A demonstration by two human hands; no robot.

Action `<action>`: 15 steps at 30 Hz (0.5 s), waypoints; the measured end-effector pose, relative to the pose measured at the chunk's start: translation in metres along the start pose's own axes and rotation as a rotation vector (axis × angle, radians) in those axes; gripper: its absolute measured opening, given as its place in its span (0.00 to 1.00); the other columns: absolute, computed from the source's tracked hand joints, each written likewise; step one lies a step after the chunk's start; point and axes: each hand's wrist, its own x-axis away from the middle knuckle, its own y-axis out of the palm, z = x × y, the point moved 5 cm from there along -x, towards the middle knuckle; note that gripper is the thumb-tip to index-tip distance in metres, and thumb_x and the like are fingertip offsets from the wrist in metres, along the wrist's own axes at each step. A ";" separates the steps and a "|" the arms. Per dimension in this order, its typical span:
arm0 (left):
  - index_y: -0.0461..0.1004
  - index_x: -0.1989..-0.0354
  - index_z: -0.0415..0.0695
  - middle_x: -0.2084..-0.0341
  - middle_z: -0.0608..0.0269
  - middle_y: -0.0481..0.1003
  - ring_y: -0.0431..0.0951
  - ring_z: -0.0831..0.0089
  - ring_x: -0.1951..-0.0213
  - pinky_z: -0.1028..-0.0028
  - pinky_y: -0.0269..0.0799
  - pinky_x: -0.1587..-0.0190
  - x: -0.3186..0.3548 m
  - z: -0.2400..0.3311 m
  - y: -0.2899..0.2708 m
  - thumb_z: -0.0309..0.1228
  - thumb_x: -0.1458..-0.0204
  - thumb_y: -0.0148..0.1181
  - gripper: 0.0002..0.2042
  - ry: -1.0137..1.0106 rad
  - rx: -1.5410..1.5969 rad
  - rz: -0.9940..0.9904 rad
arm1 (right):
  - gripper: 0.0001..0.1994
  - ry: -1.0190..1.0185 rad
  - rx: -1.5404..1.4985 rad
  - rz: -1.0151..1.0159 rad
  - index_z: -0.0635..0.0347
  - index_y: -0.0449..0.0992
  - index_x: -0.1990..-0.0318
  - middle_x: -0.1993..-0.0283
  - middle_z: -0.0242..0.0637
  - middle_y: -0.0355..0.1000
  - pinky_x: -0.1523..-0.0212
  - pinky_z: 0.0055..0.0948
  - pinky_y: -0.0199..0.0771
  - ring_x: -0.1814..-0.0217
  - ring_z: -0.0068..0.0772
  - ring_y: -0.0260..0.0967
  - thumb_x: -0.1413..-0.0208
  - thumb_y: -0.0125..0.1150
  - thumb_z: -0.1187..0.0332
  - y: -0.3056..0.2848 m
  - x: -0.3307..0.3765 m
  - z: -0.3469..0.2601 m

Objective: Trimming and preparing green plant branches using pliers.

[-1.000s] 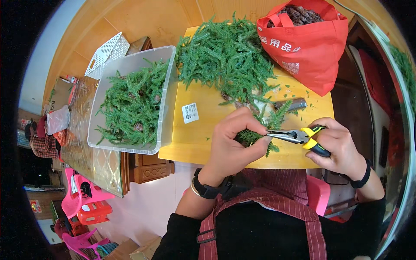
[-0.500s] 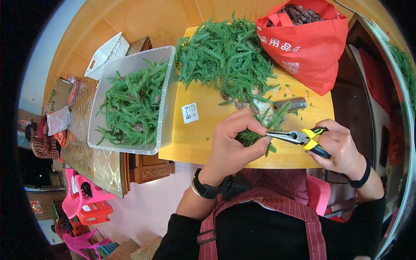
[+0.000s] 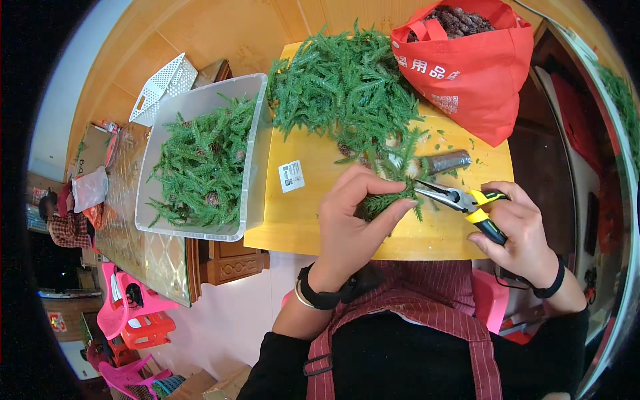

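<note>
My left hand (image 3: 357,213) pinches a green artificial pine sprig (image 3: 385,200) over the front part of the yellow table (image 3: 293,227). My right hand (image 3: 520,223) grips long-nose pliers (image 3: 467,202) with yellow and black handles. Their jaws are parted, and the tips reach the edge of the sprig by my left fingertips; whether they touch it I cannot tell. Just beyond my hands lie a dark, shiny roll-shaped piece (image 3: 448,162) and some pale bits partly covered by needles. A large heap of pine sprigs (image 3: 343,87) covers the far part of the table.
On the left, a clear plastic bin (image 3: 257,180) holds sprigs with pine cones. A red bag (image 3: 467,73) of pine cones stands at the far right. A white label (image 3: 291,176) lies on the table. Pink chairs (image 3: 115,300) and a person (image 3: 67,223) are far left.
The plier jaws have parted wider and swung away from my left fingertips. The sprig has turned, with its needles now pointing farther up. My left hand has shifted slightly.
</note>
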 end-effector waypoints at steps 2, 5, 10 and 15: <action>0.73 0.72 0.38 0.74 0.63 0.69 0.68 0.75 0.70 0.79 0.63 0.66 0.000 0.004 -0.003 0.19 0.64 0.65 0.09 0.066 -0.069 0.080 | 0.13 0.008 0.021 0.017 0.65 0.72 0.74 0.73 0.41 0.70 0.57 0.38 0.68 0.55 0.47 0.66 0.65 0.67 0.65 0.000 0.001 -0.001; 0.74 0.72 0.38 0.74 0.62 0.70 0.69 0.73 0.69 0.79 0.64 0.66 0.001 0.006 -0.002 0.19 0.64 0.66 0.10 0.086 -0.100 0.115 | 0.14 0.010 0.045 0.055 0.64 0.73 0.74 0.72 0.40 0.70 0.57 0.37 0.68 0.56 0.47 0.67 0.65 0.67 0.65 0.001 0.001 -0.006; 0.74 0.72 0.37 0.74 0.61 0.71 0.70 0.72 0.70 0.77 0.64 0.66 0.000 0.008 -0.002 0.19 0.65 0.66 0.09 0.144 -0.164 0.192 | 0.14 0.029 0.079 0.116 0.64 0.73 0.74 0.73 0.40 0.70 0.57 0.36 0.69 0.57 0.47 0.67 0.66 0.68 0.65 0.003 -0.001 -0.015; 0.74 0.73 0.37 0.75 0.60 0.71 0.70 0.71 0.70 0.77 0.64 0.67 -0.001 0.011 -0.003 0.19 0.65 0.66 0.09 0.196 -0.232 0.254 | 0.13 0.071 0.124 0.160 0.63 0.73 0.74 0.73 0.39 0.70 0.60 0.35 0.69 0.58 0.45 0.67 0.67 0.68 0.66 0.010 -0.004 -0.021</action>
